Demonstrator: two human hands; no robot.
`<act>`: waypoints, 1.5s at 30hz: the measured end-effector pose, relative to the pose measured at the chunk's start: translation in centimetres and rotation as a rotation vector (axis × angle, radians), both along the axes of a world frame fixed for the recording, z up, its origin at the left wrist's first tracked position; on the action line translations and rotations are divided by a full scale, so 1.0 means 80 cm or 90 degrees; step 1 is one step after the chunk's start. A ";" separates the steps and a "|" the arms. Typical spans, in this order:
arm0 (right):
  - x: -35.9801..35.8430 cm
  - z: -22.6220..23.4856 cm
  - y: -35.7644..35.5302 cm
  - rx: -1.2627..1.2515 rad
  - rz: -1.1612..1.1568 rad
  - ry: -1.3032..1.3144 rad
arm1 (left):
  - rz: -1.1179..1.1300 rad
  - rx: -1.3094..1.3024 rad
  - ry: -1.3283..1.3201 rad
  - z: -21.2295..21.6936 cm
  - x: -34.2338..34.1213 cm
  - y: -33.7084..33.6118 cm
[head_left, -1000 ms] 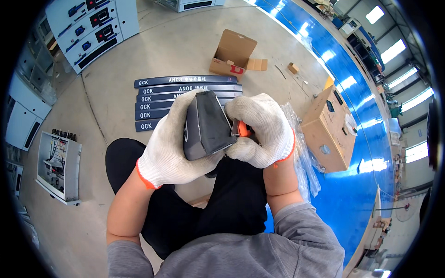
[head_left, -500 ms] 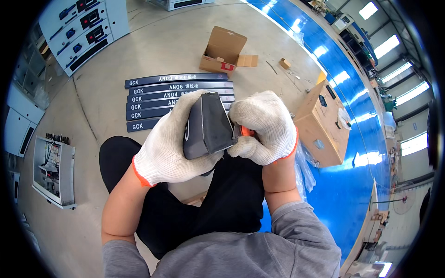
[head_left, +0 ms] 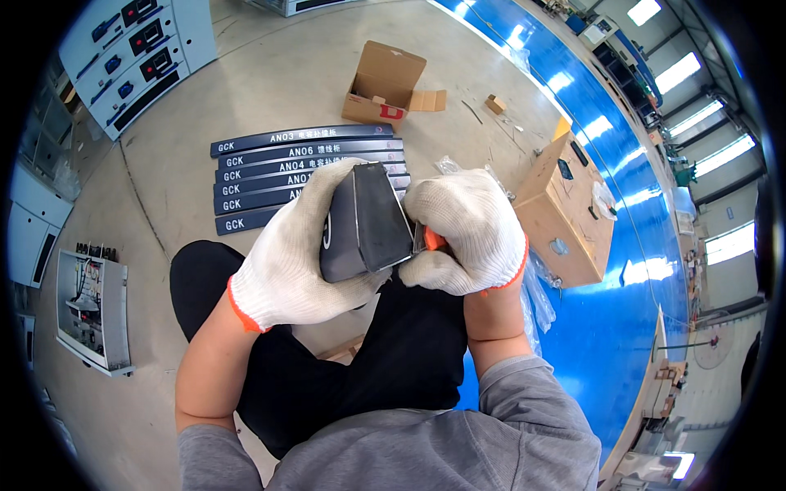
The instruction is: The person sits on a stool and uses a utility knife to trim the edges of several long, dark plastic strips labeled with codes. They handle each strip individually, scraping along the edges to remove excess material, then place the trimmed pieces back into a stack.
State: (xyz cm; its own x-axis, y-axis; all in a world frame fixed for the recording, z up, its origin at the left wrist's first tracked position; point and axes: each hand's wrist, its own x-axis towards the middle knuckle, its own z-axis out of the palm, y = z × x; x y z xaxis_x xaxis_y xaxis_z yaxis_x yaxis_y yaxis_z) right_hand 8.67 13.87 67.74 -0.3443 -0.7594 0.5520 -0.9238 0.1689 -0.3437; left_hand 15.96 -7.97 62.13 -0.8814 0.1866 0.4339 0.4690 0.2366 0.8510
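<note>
My left hand (head_left: 286, 262), in a white knit glove with an orange cuff, is wrapped round a dark grey nameplate strip (head_left: 385, 214). The strip points up at me, so I see its end, with a thin light edge line along it. At its right edge my right hand (head_left: 479, 229), gloved the same way, is closed on a small orange-handled tool (head_left: 434, 239). A short grey part of the tool meets the strip's edge; the rest is hidden in the glove. Beyond my hands several similar dark strips (head_left: 286, 153) with white lettering lie stacked side by side on the floor.
An open cardboard box (head_left: 374, 110) stands beyond the strips. To the right are a wooden crate (head_left: 544, 209) with small items on top, and clear plastic wrap (head_left: 536, 303). A metal unit with wiring (head_left: 117, 315) sits at left; a switchgear cabinet (head_left: 192, 37) stands behind.
My view has shifted slightly, so the floor objects sit a little further left. Both hands keep their grip, and the orange tool's angle at the strip's edge has changed slightly.
</note>
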 end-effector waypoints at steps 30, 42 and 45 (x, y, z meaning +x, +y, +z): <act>-0.025 -0.028 0.019 -0.152 -0.081 -0.217 | 0.064 -0.026 -0.002 -0.005 0.009 0.017; -0.030 -0.047 -0.007 -0.120 -0.023 -0.168 | 0.068 0.031 0.009 -0.014 0.006 0.011; -0.027 -0.041 -0.006 -0.106 -0.011 -0.219 | 0.072 0.032 -0.032 -0.009 0.010 0.008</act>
State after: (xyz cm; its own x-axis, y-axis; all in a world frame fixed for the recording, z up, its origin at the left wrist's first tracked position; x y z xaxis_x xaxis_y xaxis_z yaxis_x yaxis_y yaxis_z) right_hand 6.49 13.40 64.43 -0.5424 -0.6622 0.5171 -0.7474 0.0991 -0.6570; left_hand 16.74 -7.30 61.39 -0.9167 0.0642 0.3944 0.3977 0.2413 0.8852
